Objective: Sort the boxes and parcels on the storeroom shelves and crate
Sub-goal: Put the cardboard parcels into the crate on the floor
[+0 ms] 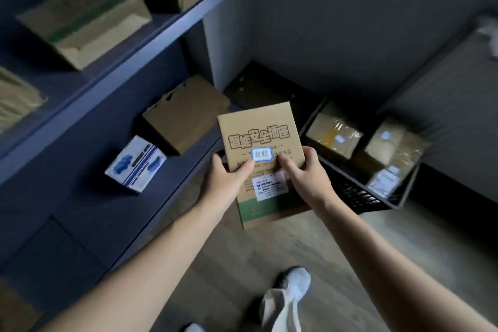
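Head view: left hand (229,175) covers box (258,127) print

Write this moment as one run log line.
held: printed cardboard box | left hand: grips its left edge | right hand: grips its right edge | position: above floor, between shelf and black crate

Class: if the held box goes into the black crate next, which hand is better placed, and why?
Probably right: the right hand grips the cardboard box on the edge nearest the black crate; the left hand holds the opposite edge.
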A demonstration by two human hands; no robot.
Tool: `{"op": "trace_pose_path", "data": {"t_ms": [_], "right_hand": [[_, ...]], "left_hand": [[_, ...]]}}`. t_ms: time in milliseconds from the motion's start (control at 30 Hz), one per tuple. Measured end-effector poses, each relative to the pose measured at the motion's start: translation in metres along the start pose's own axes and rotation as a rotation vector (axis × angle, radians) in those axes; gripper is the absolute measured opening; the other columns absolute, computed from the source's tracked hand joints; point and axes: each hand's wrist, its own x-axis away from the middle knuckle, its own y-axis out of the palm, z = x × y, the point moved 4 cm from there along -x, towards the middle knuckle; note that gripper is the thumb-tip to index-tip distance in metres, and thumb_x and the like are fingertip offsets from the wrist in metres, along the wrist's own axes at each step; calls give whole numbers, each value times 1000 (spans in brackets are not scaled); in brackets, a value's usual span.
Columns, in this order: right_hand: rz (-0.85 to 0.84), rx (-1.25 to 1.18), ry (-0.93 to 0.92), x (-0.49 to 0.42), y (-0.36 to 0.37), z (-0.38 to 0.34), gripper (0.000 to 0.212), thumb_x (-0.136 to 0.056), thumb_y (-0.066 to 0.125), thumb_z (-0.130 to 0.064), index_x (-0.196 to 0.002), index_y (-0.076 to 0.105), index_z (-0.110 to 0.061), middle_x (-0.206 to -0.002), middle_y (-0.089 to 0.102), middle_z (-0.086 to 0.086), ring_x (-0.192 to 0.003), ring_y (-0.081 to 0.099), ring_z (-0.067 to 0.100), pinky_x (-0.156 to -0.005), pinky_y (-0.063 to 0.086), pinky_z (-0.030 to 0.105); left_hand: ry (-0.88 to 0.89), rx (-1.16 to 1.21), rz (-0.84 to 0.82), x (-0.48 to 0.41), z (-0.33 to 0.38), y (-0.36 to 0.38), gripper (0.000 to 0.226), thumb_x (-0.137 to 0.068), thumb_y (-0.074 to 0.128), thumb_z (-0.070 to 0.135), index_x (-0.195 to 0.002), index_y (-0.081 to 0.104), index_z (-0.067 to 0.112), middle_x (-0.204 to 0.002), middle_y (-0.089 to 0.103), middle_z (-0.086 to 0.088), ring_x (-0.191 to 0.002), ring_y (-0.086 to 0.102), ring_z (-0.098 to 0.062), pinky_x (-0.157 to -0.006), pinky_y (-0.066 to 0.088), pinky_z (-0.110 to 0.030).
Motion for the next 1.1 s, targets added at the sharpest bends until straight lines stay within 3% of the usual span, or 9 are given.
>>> {"op": "trace_pose_path", "data": {"t_ms": [200, 300, 367, 633, 733, 800, 867, 967, 1100], "right_hand": [[14, 21, 50, -12, -109, 10, 42, -92, 58, -46, -126, 51, -23, -113, 65, -7, -104, 61, 13, -89, 47, 29], [16, 61, 66, -30, -149, 21, 44, -94, 55, -44, -131, 51, -20, -115, 63, -3, -103, 59, 13, -86, 45, 28], [28, 95, 91, -45, -171, 31, 47, -94, 52, -47, -132, 50, -20, -121, 62, 5, -110, 57, 18, -92, 45, 31], [104, 209, 238, -123, -234, 60, 54, -91, 52, -54, -133, 48, -20, -127, 53, 13, -115, 53, 30, -97, 45, 37], [179, 43, 301, -160, -248, 68, 53, -91, 60, -46, -132, 43, -17, -123, 54, 8, -106, 55, 24, -85, 48, 34], [187, -146, 347, -186, -251, 71, 52, -91, 63, -38, -132, 37, -18, -116, 56, 1, -101, 56, 20, -73, 52, 34], [215, -224, 354, -215, -254, 77, 55, -90, 67, -33, -132, 33, -23, -116, 56, -1, -102, 58, 20, -75, 56, 40], [259, -239, 325, -269, -263, 87, 63, -91, 67, -29, -141, 30, -21, -122, 57, 2, -104, 60, 19, -81, 57, 44], [269, -211, 343, -342, -274, 112, 66, -90, 68, -27, -143, 30, -26, -123, 59, 3, -104, 63, 22, -81, 58, 51]], "left_hand": [[-87, 25, -148, 7, 63, 82, 55, -81, 76, 37, -123, 51, 13, -123, 62, 0, -108, 57, -17, -84, 38, -30], [-127, 89, -187, 3, 83, 128, 38, -85, 73, 27, -112, 50, 12, -110, 64, 3, -90, 57, -4, -72, 39, -23], [-168, 129, -188, 0, 95, 156, 34, -87, 71, 23, -106, 44, 15, -97, 59, 8, -81, 51, 0, -78, 37, -24], [-362, 340, -140, -59, 116, 245, 47, -89, 69, 22, -125, 41, 9, -118, 64, -6, -102, 62, -22, -91, 48, -41], [-399, 420, -155, -90, 125, 277, 81, -90, 67, 21, -151, 14, 15, -128, 60, -8, -112, 60, -24, -98, 48, -51], [-394, 450, -161, -114, 131, 299, 92, -92, 65, 18, -153, -4, 24, -132, 57, -7, -116, 58, -25, -98, 48, -50], [-388, 448, -180, -141, 137, 319, 97, -93, 64, 15, -152, -11, 32, -131, 57, -6, -112, 60, -24, -91, 51, -46], [-359, 412, -184, -200, 146, 339, 102, -88, 67, 5, -152, -6, 36, -117, 59, -2, -95, 62, -17, -80, 53, -43], [-249, 102, -161, -289, 159, 354, 86, -87, 68, 8, -152, 17, 34, -145, 43, -8, -121, 51, -22, -100, 44, -41]]}}
